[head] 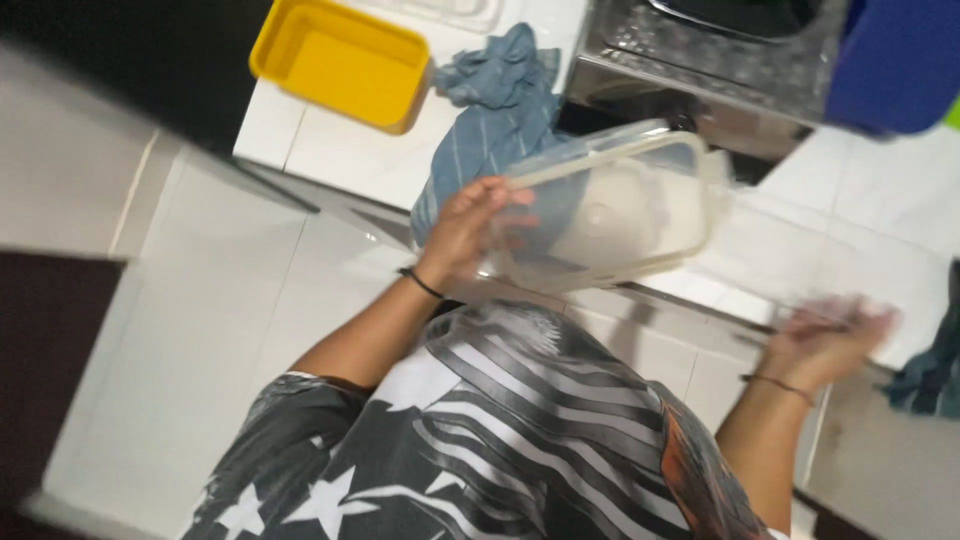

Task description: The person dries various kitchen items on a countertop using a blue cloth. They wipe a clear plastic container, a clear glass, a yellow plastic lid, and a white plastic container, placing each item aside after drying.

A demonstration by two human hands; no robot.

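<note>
My left hand (470, 225) is in the middle of the frame. Its fingers are closed around the near edge of a clear tub (610, 205). I hold the tub up in the air, tipped on its side, just above the edge of the tabletop (340, 150). Only one hand has it.

My right hand (825, 335) is at the lower right of the frame. It is spread open, but it is very blurry. Something clear and flat may be under it, and I cannot tell if I am holding it or just touching it.

Behind the tub lies a blue cloth (495, 110) with thin stripes, bunched up on the tabletop. To its left, at the upper left of the frame, sits a yellow tub (340, 60). At the top right is a metal rack (710, 50), with something big and blue (890, 60) beside it. White floor tiles (200, 330) are at the lower left.

What could go wrong? I think the clear tub could slip, because I grip it by one edge only and it is tipped. It could then drop onto the floor. It could also bump the metal rack, which is close behind it.

Counting: one clear tub, one yellow tub, one blue cloth, one rack, two hands.
</note>
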